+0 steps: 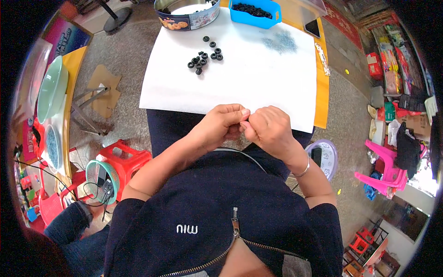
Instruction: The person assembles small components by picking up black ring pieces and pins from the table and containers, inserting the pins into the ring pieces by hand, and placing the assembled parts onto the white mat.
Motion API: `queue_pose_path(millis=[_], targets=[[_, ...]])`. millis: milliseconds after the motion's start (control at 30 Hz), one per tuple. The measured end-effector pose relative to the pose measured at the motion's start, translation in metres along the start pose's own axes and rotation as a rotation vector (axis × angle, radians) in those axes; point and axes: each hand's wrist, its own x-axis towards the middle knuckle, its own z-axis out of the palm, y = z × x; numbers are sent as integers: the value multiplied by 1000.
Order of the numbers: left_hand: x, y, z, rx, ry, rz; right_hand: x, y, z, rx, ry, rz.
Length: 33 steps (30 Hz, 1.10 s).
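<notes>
Above my lap, at the near edge of the white sheet, my left hand and my right hand meet fingertip to fingertip. Both are closed in a pinch around a small black piece. Fingers cover most of it, so its full shape is hidden. Farther off on the sheet lies a loose cluster of small black rings, several with a hole showing. A bracelet circles my right wrist.
A round tin and a blue tray of black pieces stand at the far edge. Grey-blue specks and a phone lie right of them. Left are a red stool and a green basin; right, a pink chair.
</notes>
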Motion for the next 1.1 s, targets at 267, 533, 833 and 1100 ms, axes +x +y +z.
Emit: queue_pose_path(millis=[267, 533, 833, 1100], targets=[[-10, 7, 13, 42, 101, 289, -2, 3, 5, 54, 93, 107], [-15, 12, 7, 156, 68, 271, 2, -13, 2, 144, 208, 227], [-20, 10, 8, 140, 72, 305, 5, -24, 0, 160, 266, 252], [-22, 8, 17, 396, 200, 404, 5, -29, 1, 80, 209, 244]])
